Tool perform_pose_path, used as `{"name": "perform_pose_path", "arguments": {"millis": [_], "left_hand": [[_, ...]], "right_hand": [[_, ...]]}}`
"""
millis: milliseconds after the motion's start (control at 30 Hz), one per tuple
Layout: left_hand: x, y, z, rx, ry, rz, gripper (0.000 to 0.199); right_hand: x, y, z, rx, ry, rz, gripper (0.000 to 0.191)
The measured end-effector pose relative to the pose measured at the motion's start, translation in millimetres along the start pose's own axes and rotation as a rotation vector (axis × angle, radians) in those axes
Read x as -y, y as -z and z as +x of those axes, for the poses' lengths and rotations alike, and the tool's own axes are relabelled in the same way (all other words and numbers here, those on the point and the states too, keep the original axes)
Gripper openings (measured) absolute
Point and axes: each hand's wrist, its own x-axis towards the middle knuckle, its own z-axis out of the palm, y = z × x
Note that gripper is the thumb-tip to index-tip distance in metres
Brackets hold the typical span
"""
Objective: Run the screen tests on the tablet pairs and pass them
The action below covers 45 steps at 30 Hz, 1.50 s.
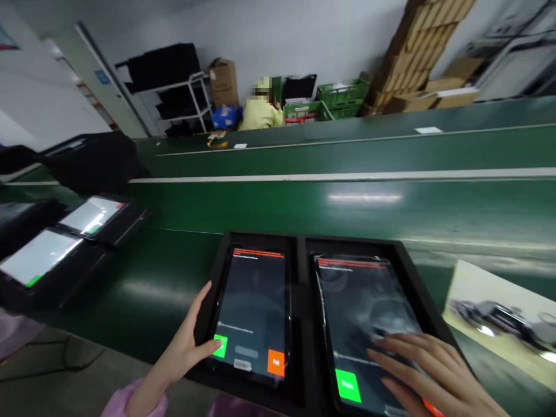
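Two tablets lie side by side in a black two-compartment tray [299,307] on the green bench. The left tablet [254,295] has a dark screen with red text on top, a green square at lower left and an orange one at lower right. My left hand [185,344] rests its thumb on that green square, its other fingers stretched along the tray's outer left side. Over the lower right of the right tablet [351,307], my right hand [434,370] is spread with fingers extended, partly covering the screen and its orange square. Whether its fingertips touch the glass is unclear.
At the left, two tablets with white screens [93,214] lie in black trays, near a dark draped bundle [93,159]. On the right sits a pale sheet [464,289] with a blurred shiny object [508,324]. Behind the bench are a person in yellow [260,113], green crates [343,92] and stacked cardboard [417,46].
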Motion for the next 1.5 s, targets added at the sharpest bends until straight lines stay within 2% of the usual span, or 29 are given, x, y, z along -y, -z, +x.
{"name": "perform_pose_path", "arguments": {"millis": [133, 233, 367, 433, 533, 633, 733, 800, 867, 933, 1033, 1100, 1167, 1233, 1367, 1500], "left_hand": [[10.0, 1.4, -4.0, 0.014, 0.028, -0.001, 0.106], [11.7, 3.4, 3.1, -0.027, -0.005, -0.033, 0.096], [12.6, 8.3, 5.4, -0.115, -0.013, -0.053, 0.080], [9.9, 10.7, 5.7, -0.122, -0.051, 0.050, 0.075], [0.1, 13.4, 16.1, -0.068, -0.143, 0.342, 0.058], [-16.1, 11.0, 48.2, -0.016, -0.287, 0.606, 0.045], [-35.7, 0.6, 93.4, -0.032, -0.413, 0.752, 0.040], [-46.7, -8.9, 118.1, -0.051, -0.383, 0.823, 0.041], [-52.5, -17.4, 131.1, -0.064, -0.334, 0.865, 0.041], [-51.9, -23.1, 132.4, -0.080, -0.361, 0.874, 0.038], [-44.0, -25.7, 123.8, -0.176, -0.522, 0.835, 0.028], [-39.5, -25.4, 119.5, -0.268, -0.619, 0.810, 0.028], [-37.6, -25.2, 118.9, -0.320, -0.660, 0.815, 0.025], [-37.6, -25.8, 120.8, -0.307, -0.654, 0.844, 0.025], [-39.3, -27.4, 123.9, -0.195, -0.600, 0.894, 0.026], [-44.5, -28.8, 122.4, -0.146, -0.519, 0.840, 0.023]], "right_hand": [[32.7, 11.6, 19.4, -0.012, 0.099, -0.013, 0.030], [41.8, 16.9, 28.4, -0.023, 0.111, -0.025, 0.028], [48.9, 16.0, 20.0, 0.062, 0.096, 0.006, 0.023], [54.8, 14.5, 15.3, 0.115, 0.086, 0.000, 0.021], [59.8, 12.9, 20.3, 0.158, 0.105, -0.069, 0.018], [44.6, 8.0, 46.2, 0.140, 0.093, -0.036, 0.035], [6.7, -6.5, 86.8, 0.068, 0.053, -0.045, 0.043], [-19.3, -19.6, 111.2, 0.003, -0.027, -0.161, 0.039], [-36.2, -30.5, 125.2, -0.040, -0.078, -0.230, 0.040], [-42.0, -36.0, 126.6, -0.040, -0.058, -0.223, 0.040], [-39.6, -35.4, 114.8, -0.046, -0.013, -0.181, 0.046], [-38.9, -33.6, 107.6, -0.096, -0.021, -0.183, 0.044], [-41.0, -33.9, 105.0, -0.147, -0.044, -0.214, 0.041], [-44.0, -36.0, 106.2, -0.168, -0.057, -0.240, 0.042], [-46.3, -40.7, 109.5, -0.151, -0.033, -0.297, 0.045], [-51.2, -45.0, 103.9, -0.167, 0.013, -0.355, 0.046]]}}
